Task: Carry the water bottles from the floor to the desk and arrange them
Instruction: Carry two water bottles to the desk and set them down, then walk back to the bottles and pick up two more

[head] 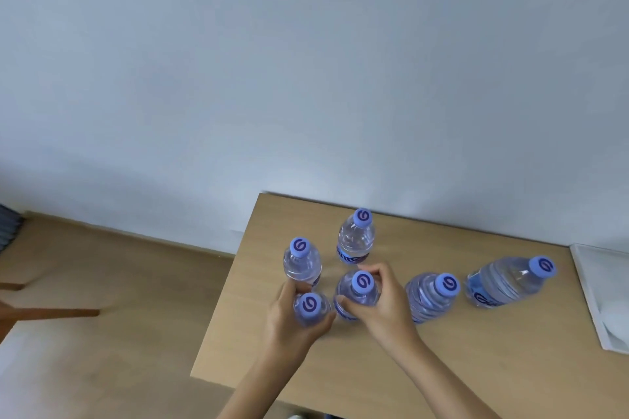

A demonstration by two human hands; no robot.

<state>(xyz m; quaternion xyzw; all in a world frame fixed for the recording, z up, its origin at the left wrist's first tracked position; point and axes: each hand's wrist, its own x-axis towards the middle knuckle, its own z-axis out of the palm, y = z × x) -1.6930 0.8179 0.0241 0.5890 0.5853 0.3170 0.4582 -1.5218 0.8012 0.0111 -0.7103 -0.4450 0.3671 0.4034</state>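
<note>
head view is showing your left hand [289, 313] wrapping its curled fingers round the nearest bottle [311, 305] by the left edge of the desk [442, 367], while your right hand [381, 303] is curling round the middle bottle [359, 291] just beside it. both look to be standing on the desk already, so you are arranging now, not carrying. four more bottles are sitting here: one at the left [301, 260] touching your left fingers, one at the back [356, 236] near the wall [306, 78], and two off to the right [430, 298] [507, 281], short of a white tray [599, 292]. the floor [102, 333] below is showing no bottles in this view. gripping low on the body is steadier than pinching the cap, so keep that. slide each bottle upright rather than lifting it, and watch the left one: your knuckles are crowding it and could be nudging it toward the edge. i would be setting the nearest bottle further in from that edge.
</note>
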